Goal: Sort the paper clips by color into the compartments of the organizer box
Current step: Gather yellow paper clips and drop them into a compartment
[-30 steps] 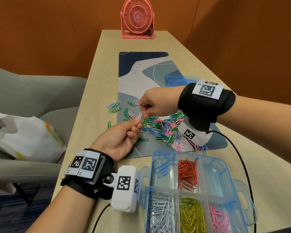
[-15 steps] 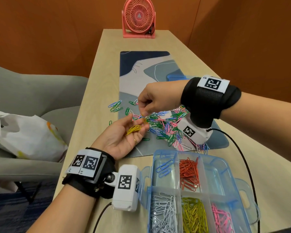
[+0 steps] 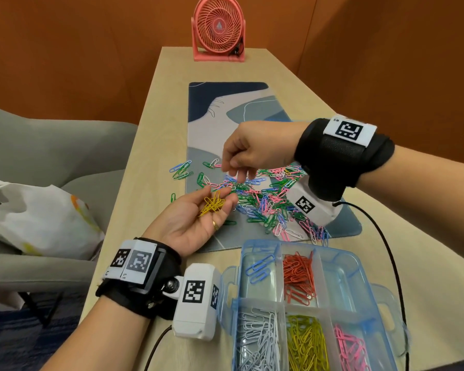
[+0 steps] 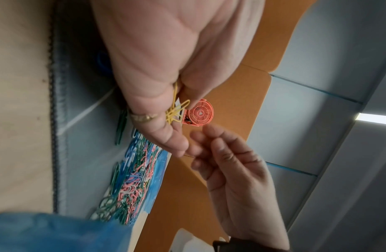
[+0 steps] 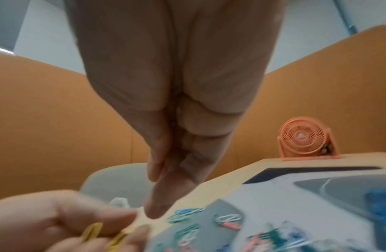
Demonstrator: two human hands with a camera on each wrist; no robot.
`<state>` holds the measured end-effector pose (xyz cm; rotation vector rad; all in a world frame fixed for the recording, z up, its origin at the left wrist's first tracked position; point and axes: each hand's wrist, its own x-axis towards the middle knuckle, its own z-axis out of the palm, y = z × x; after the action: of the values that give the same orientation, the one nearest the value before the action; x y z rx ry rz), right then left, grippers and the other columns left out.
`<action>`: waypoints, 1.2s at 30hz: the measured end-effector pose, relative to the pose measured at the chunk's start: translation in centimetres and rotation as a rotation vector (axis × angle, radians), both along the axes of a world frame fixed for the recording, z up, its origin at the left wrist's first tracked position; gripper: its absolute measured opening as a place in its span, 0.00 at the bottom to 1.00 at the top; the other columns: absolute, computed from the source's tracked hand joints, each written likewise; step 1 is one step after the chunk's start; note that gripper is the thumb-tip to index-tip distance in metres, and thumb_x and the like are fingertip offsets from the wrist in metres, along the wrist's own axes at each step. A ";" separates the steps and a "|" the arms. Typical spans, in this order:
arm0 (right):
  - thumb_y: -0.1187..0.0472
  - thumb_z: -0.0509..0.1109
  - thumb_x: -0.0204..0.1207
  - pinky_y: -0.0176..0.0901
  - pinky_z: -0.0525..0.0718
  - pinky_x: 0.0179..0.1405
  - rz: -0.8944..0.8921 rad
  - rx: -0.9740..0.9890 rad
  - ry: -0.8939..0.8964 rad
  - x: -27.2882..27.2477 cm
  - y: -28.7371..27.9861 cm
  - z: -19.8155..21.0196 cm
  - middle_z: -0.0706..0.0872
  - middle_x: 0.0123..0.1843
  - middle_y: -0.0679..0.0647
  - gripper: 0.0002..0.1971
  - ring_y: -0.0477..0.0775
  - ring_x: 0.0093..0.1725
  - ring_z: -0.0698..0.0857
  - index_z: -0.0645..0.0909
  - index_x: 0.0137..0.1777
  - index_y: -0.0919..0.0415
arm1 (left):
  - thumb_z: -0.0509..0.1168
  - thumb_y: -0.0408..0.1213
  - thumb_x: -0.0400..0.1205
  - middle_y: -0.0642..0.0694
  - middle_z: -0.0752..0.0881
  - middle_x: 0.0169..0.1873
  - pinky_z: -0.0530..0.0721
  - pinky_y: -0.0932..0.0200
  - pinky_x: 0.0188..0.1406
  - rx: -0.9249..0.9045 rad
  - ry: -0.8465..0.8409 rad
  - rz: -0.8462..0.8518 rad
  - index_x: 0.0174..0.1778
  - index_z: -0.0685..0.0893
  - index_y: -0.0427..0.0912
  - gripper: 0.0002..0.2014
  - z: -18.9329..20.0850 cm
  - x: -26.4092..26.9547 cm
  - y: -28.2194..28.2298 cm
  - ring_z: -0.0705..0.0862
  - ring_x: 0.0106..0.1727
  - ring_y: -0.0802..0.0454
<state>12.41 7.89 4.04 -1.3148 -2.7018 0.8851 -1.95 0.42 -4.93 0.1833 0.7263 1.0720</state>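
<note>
Box (image 3: pixel 381 266) sits nearest, its compartments already holding blue, red, white, yellow and pink clips. Beyond it the left hand (image 3: pixel 196 220) lies palm up, fingers relaxed, cradling a small tangle of yellow clips (image 3: pixel 212 204). Above its fingertips the right hand (image 3: pixel 255 153) hovers, fingers loosely curled down and holding nothing. The mixed pile (image 3: pixel 263 199) sprawls on the mat (image 3: pixel 225 108). Clips look light, springy and prone to snagging together; pinching one by its outer loop should free it best.

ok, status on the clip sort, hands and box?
Left hand palm up, cupping yellow paper clips. Right hand over the mixed pile, fingers empty. Organizer box open, nothing blocking it.
</note>
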 end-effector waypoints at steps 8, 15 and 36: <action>0.68 0.69 0.74 0.41 0.80 0.42 -0.132 0.248 -0.512 6.5 2.6 -1.1 0.90 0.43 0.51 0.08 0.47 0.38 0.83 0.89 0.43 0.57 | 0.56 0.49 0.85 0.37 0.82 0.34 0.84 0.68 0.22 0.037 0.100 -0.031 0.48 0.80 0.32 0.21 -0.5 0.3 0.1 0.83 0.26 0.53; 0.70 0.64 0.76 0.41 0.78 0.42 -0.236 0.246 -0.496 8.5 3.2 -2.9 0.90 0.50 0.58 0.11 0.55 0.44 0.85 0.88 0.50 0.66 | 0.56 0.36 0.86 0.37 0.83 0.34 0.85 0.68 0.27 0.058 0.114 0.008 0.43 0.80 0.32 0.13 -0.6 0.5 -0.1 0.85 0.28 0.52; 0.66 0.69 0.74 0.35 0.71 0.28 -0.330 0.133 -0.361 8.3 3.9 -2.9 0.85 0.29 0.48 0.06 0.46 0.29 0.84 0.78 0.48 0.56 | 0.56 0.35 0.87 0.38 0.81 0.37 0.85 0.67 0.26 0.063 0.109 0.014 0.43 0.80 0.33 0.12 -0.6 0.2 0.0 0.86 0.29 0.52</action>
<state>20.71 11.81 1.16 -1.9728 -2.5961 0.4662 -1.72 0.47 -5.53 0.2931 0.7933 1.1057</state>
